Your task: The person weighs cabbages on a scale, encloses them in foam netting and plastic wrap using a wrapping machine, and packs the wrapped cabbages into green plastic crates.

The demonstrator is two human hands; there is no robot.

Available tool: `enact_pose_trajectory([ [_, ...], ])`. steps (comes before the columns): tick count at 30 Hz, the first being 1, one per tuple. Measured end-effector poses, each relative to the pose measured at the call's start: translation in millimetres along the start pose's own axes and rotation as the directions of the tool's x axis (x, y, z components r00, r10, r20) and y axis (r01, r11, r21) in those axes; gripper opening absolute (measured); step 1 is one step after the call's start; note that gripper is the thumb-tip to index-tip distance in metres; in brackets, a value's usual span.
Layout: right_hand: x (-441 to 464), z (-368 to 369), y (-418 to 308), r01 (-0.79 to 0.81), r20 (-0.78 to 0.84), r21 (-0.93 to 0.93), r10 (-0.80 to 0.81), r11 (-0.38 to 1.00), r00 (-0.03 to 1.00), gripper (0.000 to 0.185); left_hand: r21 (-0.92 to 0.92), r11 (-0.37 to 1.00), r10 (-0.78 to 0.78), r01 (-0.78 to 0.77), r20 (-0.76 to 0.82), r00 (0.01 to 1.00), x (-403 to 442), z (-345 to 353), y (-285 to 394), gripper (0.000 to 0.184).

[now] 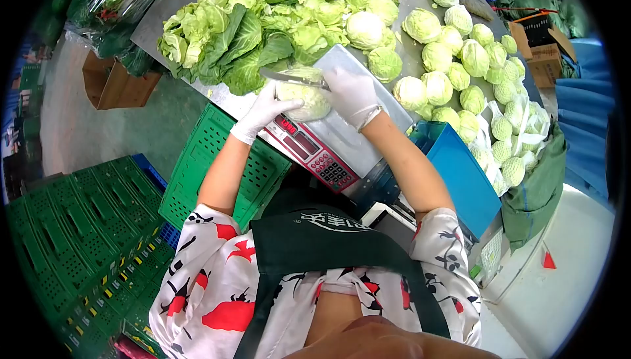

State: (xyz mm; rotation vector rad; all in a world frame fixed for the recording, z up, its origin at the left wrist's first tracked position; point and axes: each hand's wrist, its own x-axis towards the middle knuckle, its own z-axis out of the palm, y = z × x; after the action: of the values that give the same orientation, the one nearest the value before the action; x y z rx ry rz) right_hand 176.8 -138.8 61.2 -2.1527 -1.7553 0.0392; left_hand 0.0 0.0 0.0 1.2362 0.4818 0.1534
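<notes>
A pale green cabbage (310,104) sits between my gloved hands, over the near left end of the digital scale (358,142). Pressed against its left side is my left hand (264,110), thumb lying across the leaves. My right hand (351,95), also in a white glove, grips a knife (292,79) whose blade runs leftward across the far side of the cabbage. Whether the edge is inside the leaves, I cannot tell. Loose cabbage leaves (243,40) are heaped just beyond my hands.
Several cabbages (437,56) cover the table's right side, some in white foam nets (513,139). A green crate (213,162) leans below the table at left, near stacked green crates (79,221). A blue bin (460,171) is beside my right forearm. Cardboard boxes (121,83) stand around.
</notes>
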Motion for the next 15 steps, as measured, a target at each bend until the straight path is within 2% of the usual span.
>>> enact_pose_trajectory([
  [2,6.2,1.1,0.3,-0.041,0.081,-0.1,0.049,0.994,0.996,0.026,0.029,0.998,0.06,-0.059,-0.045,0.997,-1.4,3.7,4.2,0.069],
  [5,9.1,8.0,-1.1,0.047,-0.049,0.002,-0.047,0.999,0.998,0.019,0.053,0.999,0.017,-0.014,-0.062,0.998,-9.5,-3.2,9.4,0.063],
  [7,2.6,21.0,-0.8,-0.049,-0.231,0.33,0.131,0.943,0.964,0.017,0.017,0.999,0.043,-0.042,-0.076,0.996,-8.0,-3.5,2.7,0.066],
  [8,1.3,26.6,0.5,-0.062,-0.296,0.485,0.231,0.872,0.927,0.016,-0.002,0.998,0.061,-0.062,-0.086,0.994,-5.6,-4.3,-0.6,0.068],
  [9,-0.8,26.9,2.0,-0.213,-0.157,0.655,0.406,0.725,0.9,0.016,-0.011,0.998,0.068,-0.069,-0.088,0.994,-3.8,-5.2,-2.4,0.068],
  [11,-12.8,25.6,3.0,-0.474,0.214,0.835,0.63,0.278,0.746,0.016,-0.028,0.997,0.068,-0.071,-0.09,0.994,-3.7,-6.6,-6.7,0.069],
  [14,-24.7,17.3,-6.0,-0.328,-0.15,0.7,0.58,0.634,0.8,0.018,-0.042,0.997,0.068,-0.071,-0.082,0.994,-6.9,-6.7,-5.2,0.069],
  [15,-21.7,6.1,-10.6,-0.205,-0.314,0.681,0.533,0.703,0.785,0.019,-0.047,0.996,0.068,-0.072,-0.076,0.995,-7.3,-7.4,-6.6,0.07],
])
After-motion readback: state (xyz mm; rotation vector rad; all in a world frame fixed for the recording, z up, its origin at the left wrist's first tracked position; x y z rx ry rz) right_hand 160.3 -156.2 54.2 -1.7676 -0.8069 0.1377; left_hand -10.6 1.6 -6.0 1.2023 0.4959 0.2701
